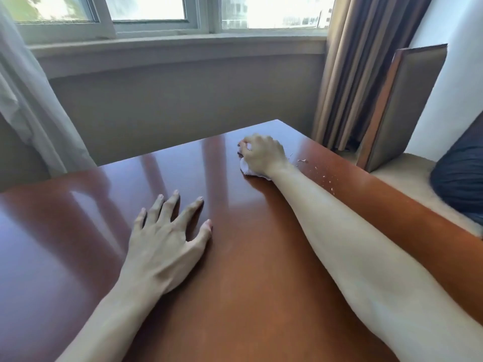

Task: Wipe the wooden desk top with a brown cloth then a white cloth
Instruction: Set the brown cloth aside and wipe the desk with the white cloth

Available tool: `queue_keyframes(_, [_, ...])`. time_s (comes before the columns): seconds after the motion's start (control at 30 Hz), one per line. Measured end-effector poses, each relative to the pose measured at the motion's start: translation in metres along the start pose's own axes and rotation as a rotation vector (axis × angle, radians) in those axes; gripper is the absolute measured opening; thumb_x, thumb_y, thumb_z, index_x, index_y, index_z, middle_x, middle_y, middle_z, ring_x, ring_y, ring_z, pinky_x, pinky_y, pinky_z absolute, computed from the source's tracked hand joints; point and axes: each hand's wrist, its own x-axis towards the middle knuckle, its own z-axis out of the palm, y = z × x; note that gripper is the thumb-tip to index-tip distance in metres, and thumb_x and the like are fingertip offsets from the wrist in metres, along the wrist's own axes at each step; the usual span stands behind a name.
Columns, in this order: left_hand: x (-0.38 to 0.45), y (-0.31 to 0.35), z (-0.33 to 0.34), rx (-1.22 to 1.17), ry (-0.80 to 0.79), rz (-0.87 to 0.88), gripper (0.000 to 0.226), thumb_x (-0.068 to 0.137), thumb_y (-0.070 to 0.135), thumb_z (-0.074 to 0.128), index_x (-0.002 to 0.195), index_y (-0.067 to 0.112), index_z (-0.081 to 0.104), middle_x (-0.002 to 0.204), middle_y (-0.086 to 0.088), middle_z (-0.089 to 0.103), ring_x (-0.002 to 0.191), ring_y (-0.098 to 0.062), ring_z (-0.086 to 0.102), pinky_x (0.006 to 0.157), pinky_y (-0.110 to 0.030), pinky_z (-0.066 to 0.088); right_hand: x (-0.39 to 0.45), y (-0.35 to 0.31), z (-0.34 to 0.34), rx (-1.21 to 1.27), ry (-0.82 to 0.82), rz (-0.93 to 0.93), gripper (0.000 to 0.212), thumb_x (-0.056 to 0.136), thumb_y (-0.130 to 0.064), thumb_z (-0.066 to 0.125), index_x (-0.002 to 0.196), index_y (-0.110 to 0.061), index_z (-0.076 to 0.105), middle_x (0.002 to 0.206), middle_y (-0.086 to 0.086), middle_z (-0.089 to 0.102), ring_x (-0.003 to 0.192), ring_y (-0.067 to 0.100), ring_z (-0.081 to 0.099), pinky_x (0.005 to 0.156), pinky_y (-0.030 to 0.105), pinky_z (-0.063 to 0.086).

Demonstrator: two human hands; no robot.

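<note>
The wooden desk top point(248, 257) is broad, hard and glossy, likely slick under a wipe, and the left hand point(164, 246) rests on it with fingers spread flat, holding nothing. The white cloth point(248, 169) lies bunched near the far right corner under the right hand point(264, 155), whose curled fingers grip it; it looks soft and light, best held wadded under the palm, with small crumbs point(317, 169) just beside it

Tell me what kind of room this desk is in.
Probably a bedroom or hotel room. The glossy wooden desk sits under a window with heavy brown curtains, and a padded, wood-framed panel, perhaps a headboard, stands by a dark cushion.
</note>
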Motion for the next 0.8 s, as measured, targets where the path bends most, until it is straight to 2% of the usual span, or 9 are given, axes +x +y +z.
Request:
queue_keyframes(0.07, [-0.002, 0.001, -0.001, -0.004, -0.002, -0.01, 0.073, 0.084, 0.076, 0.008, 0.154, 0.055, 0.016, 0.169, 0.008, 0.008, 0.155, -0.015, 0.001, 0.126, -0.041, 0.002, 0.021, 0.0, 0.007, -0.008, 0.025, 0.011, 0.029, 0.096, -0.029, 0.046, 0.1, -0.026, 0.075, 0.104, 0.001, 0.068, 0.1, 0.033, 0.064, 0.074, 0.032, 0.037])
queue_keyframes(0.17, [0.0, 0.003, -0.004, -0.018, -0.013, -0.017, 0.073, 0.084, 0.075, 0.01, 0.154, 0.055, 0.019, 0.169, 0.007, 0.01, 0.155, -0.016, 0.002, 0.125, -0.04, 0.002, 0.017, 0.0, 0.009, -0.021, 0.028, 0.003, 0.031, 0.096, -0.031, 0.048, 0.112, -0.027, 0.073, 0.113, 0.002, 0.066, 0.104, 0.033, 0.063, 0.08, 0.034, 0.042])
queue_keyframes(0.33, [-0.002, 0.005, -0.006, -0.011, -0.034, -0.018, 0.063, 0.095, 0.071, 0.022, 0.155, 0.051, 0.022, 0.169, 0.003, 0.012, 0.156, -0.019, 0.004, 0.125, -0.044, 0.002, -0.088, -0.002, -0.017, 0.01, -0.021, -0.089, 0.035, 0.092, -0.032, 0.054, 0.123, -0.037, 0.068, 0.115, -0.006, 0.065, 0.107, 0.025, 0.063, 0.08, 0.03, 0.039])
queue_keyframes(0.47, [-0.003, 0.006, -0.008, -0.017, -0.063, -0.012, 0.063, 0.096, 0.069, 0.022, 0.156, 0.048, 0.022, 0.169, 0.0, 0.012, 0.156, -0.022, 0.004, 0.125, -0.047, 0.001, -0.19, 0.0, -0.037, 0.028, -0.033, -0.171, 0.04, 0.087, -0.033, 0.054, 0.124, -0.039, 0.066, 0.122, -0.015, 0.065, 0.112, 0.014, 0.062, 0.088, 0.029, 0.05])
queue_keyframes(0.63, [-0.005, 0.006, -0.01, -0.016, -0.086, 0.003, 0.064, 0.097, 0.067, 0.021, 0.157, 0.046, 0.019, 0.169, -0.004, 0.01, 0.156, -0.026, 0.002, 0.125, -0.05, 0.0, -0.263, 0.0, -0.047, 0.078, -0.005, -0.188, 0.036, 0.092, -0.031, 0.054, 0.124, -0.039, 0.068, 0.132, -0.026, 0.061, 0.124, 0.002, 0.054, 0.094, 0.03, 0.051])
queue_keyframes(0.7, [-0.007, 0.006, -0.009, -0.017, -0.083, 0.006, 0.064, 0.098, 0.066, 0.02, 0.158, 0.045, 0.018, 0.169, -0.004, 0.01, 0.156, -0.027, 0.001, 0.125, -0.05, 0.0, -0.259, -0.003, -0.048, 0.068, -0.003, -0.179, 0.036, 0.092, -0.029, 0.055, 0.124, -0.039, 0.067, 0.129, -0.025, 0.062, 0.122, 0.004, 0.056, 0.093, 0.031, 0.052])
queue_keyframes(0.8, [-0.01, 0.006, -0.01, -0.031, -0.076, 0.013, 0.063, 0.098, 0.065, 0.021, 0.158, 0.044, 0.018, 0.169, -0.004, 0.01, 0.156, -0.025, 0.0, 0.125, -0.049, -0.001, -0.212, -0.008, -0.042, 0.017, 0.02, -0.139, 0.037, 0.089, -0.027, 0.056, 0.123, -0.036, 0.067, 0.12, -0.014, 0.066, 0.113, 0.019, 0.062, 0.088, 0.034, 0.052])
